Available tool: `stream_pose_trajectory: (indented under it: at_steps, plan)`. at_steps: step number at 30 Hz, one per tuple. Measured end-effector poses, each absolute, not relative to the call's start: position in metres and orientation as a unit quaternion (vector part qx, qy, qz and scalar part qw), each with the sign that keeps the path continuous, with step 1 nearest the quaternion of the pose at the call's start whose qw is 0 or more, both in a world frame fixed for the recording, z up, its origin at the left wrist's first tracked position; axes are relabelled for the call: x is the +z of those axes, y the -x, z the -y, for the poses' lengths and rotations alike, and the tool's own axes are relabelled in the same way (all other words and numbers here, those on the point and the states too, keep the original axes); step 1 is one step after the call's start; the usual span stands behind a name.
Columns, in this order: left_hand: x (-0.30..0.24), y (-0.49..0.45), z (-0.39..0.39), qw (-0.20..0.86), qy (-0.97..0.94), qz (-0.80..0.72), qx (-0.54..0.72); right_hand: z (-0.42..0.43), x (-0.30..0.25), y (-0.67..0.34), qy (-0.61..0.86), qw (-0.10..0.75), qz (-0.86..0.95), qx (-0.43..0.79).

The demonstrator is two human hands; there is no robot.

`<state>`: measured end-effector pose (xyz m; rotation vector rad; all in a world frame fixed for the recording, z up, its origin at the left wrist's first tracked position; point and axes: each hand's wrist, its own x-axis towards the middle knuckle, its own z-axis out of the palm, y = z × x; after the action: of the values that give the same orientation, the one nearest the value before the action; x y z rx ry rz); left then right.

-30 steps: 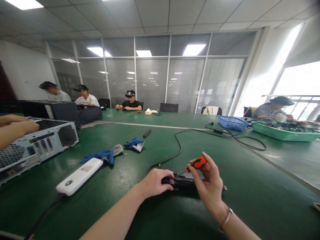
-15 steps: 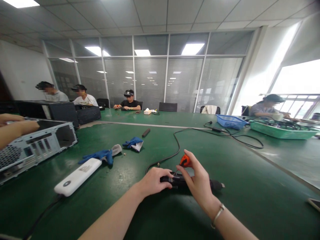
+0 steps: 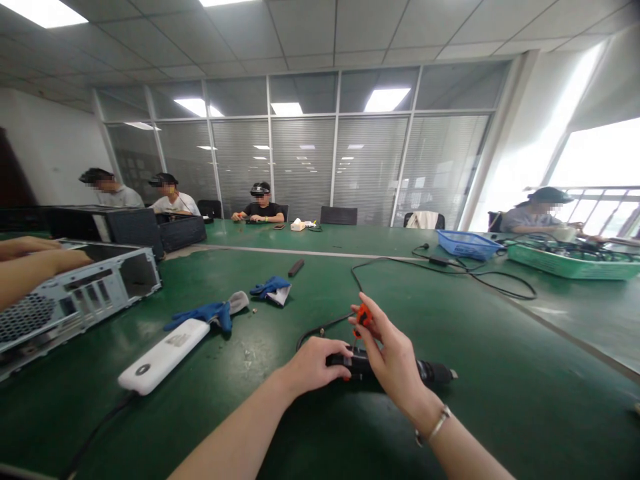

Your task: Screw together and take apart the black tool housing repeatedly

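Pinched by its orange handle, a small screwdriver point(image 3: 363, 316) stands nearly upright in my right hand point(image 3: 396, 360). Its thin shaft points down at a long black device point(image 3: 434, 372), which lies crosswise on the green table. My left hand point(image 3: 313, 365) grips the left end of that device between thumb and fingers. Part of the body is hidden behind my right hand. The right end is thick and ribbed, with a small metal tip. A black cord point(image 3: 385, 261) curves up to the left end of the device; the join is hidden.
A white power strip point(image 3: 165, 357), blue gloves point(image 3: 207, 315) and a small dark bar point(image 3: 296, 268) lie left of my hands. Another person's arm reaches into a metal computer case point(image 3: 95, 293). Blue point(image 3: 470, 245) and green baskets point(image 3: 570, 262) stand at right. Other people sit around the table.
My right hand has turned, and its fingers have shifted around the orange handle, which sits slightly further left. My left hand keeps its grip. The whole view has shifted a little.
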<state>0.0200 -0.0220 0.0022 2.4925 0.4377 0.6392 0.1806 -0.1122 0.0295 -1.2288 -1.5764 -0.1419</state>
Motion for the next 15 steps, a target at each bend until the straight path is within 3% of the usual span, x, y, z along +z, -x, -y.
stream_pose_trajectory:
  at_steps: [7, 15]
  plan:
    - [0.0015, -0.0197, 0.0228, 0.248, -0.927, -0.167, 0.226, 0.1192, 0.0255, -0.1845, 0.539, 0.527, 0.644, -0.134]
    - [0.0017, -0.0183, 0.0245, 0.234, -0.933, -0.154, 0.225, 0.1211, 0.0215, -0.1799, 0.535, 0.533, 0.644, -0.121]
